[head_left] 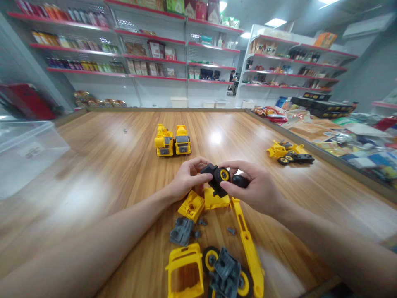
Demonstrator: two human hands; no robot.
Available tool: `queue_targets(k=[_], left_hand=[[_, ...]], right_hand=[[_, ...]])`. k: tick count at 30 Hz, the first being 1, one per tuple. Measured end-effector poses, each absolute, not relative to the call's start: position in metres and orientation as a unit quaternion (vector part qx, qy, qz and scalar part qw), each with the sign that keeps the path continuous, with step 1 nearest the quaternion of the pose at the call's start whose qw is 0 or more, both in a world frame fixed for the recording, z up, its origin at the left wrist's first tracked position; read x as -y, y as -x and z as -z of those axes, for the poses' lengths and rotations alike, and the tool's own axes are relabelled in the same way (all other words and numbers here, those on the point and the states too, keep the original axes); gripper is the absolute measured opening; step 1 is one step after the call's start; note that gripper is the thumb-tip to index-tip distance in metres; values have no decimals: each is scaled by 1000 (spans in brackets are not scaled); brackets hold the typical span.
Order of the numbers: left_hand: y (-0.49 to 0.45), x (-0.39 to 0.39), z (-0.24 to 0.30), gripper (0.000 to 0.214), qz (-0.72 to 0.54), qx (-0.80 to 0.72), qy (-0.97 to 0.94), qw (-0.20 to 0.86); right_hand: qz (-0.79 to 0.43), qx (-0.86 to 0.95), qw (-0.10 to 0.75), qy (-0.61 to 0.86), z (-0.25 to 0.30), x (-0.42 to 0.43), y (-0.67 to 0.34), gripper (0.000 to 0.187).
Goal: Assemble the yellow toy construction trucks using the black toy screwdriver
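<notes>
Both hands meet above the middle of the wooden table (108, 165). My left hand (186, 178) and my right hand (257, 188) are both closed on a black toy chassis with a yellow-hubbed wheel (218, 176). Just below it lie loose toy parts: a yellow body piece (192, 205), another yellow piece (217, 200), a grey block (182, 231), small grey screws (231, 230), a long yellow boom arm (246, 240), a yellow cab frame (185, 269) and a grey part with wheels (226, 271).
Two assembled yellow toy trucks (173, 140) stand farther back in the middle. Another partly built yellow vehicle (290, 152) lies at the right. A clear plastic box (27, 153) sits at the left edge. Shop shelves (155, 62) line the back; packaged goods (341, 132) cover a counter on the right.
</notes>
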State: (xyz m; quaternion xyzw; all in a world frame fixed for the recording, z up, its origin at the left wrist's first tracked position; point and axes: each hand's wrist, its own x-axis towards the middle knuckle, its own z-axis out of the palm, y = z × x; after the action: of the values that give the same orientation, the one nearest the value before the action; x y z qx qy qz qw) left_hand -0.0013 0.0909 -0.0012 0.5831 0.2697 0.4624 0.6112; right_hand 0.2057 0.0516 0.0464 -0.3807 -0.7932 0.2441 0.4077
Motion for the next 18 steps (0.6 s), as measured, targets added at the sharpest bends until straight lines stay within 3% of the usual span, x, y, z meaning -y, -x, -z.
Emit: queue_targets(k=[18], left_hand=[[4,-92,5,36,-434,-251,-589,634]], right_hand=[[-292,763,416,400,-41,-55,-206,31]])
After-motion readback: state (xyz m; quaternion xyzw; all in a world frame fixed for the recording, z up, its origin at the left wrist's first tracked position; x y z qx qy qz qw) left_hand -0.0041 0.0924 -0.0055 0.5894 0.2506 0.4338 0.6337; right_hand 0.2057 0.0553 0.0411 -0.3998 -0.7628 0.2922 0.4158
